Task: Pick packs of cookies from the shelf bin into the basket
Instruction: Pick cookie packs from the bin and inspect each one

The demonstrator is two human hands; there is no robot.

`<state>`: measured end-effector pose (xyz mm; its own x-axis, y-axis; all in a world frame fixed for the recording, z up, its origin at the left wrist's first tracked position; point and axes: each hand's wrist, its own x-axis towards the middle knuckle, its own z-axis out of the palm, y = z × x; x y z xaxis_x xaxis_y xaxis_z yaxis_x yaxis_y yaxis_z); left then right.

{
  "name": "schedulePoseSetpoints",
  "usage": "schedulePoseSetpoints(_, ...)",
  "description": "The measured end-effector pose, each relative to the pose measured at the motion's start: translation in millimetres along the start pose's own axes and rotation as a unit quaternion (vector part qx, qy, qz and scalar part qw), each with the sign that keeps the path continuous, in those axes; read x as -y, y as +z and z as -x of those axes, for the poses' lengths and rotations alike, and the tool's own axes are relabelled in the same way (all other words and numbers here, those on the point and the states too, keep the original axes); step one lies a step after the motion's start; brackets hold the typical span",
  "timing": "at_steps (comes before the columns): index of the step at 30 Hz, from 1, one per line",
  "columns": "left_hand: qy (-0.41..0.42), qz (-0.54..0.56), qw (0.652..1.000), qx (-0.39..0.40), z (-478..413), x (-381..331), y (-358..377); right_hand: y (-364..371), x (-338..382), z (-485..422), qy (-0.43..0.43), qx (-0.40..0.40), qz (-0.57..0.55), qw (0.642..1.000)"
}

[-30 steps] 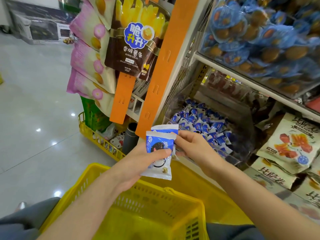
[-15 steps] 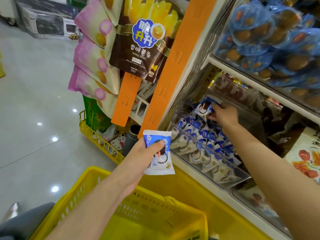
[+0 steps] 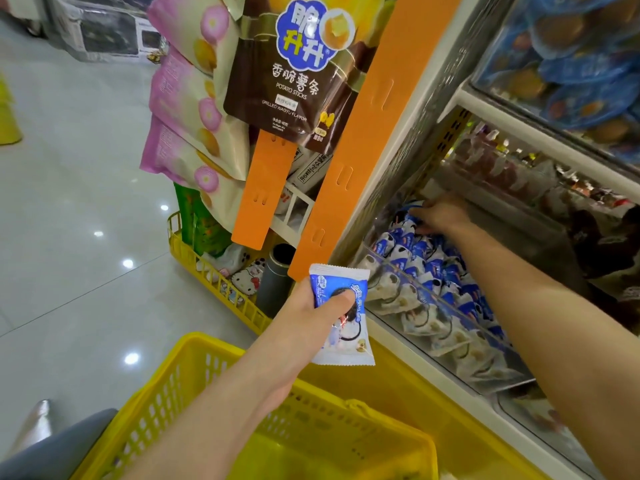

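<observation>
Cookie pack (image 3: 343, 344) sits in left fingers (image 3: 341, 302) — right fingers (image 3: 424, 211) lie among binned packs (image 3: 426, 268).

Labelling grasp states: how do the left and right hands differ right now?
Left hand grips one blue-and-white cookie pack, thumb across its front; right hand rests on loose packs, its grip unclear. Left hand is outside the shelf, near the yellow plastic basket; right hand is deep in the clear plastic shelf bin, arm stretched out. Shared: both bare, both touching the same kind of pack.
</observation>
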<state>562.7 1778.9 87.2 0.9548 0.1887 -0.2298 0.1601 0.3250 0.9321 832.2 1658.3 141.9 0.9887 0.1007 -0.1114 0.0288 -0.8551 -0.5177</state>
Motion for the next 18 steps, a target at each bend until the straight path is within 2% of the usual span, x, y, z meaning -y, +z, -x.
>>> schedulePoseSetpoints(7, -0.011, 0.005, 1.0, -0.001, -5.7, -1.9, 2.0, 8.6, -3.2, -1.0, -0.022, -0.026, 0.026, 0.999)
schedulePoseSetpoints(11, -0.03, 0.027, 0.999, -0.004, -3.9, -5.0, 6.6, -1.4, 0.3, 21.4, -0.081, -0.097, 0.073, 0.989)
schedulePoseSetpoints(15, -0.023, 0.013, 1.0, -0.014, 3.1, -3.3, 8.0, -8.2, 2.7, 76.6, -0.209, -0.153, -0.061, 0.964)
schedulePoseSetpoints(18, -0.002, -0.016, 1.0, -0.008, 12.0, 0.1, 6.6, -5.5, -0.8, 134.0, -0.28, -0.132, -0.168, 0.936)
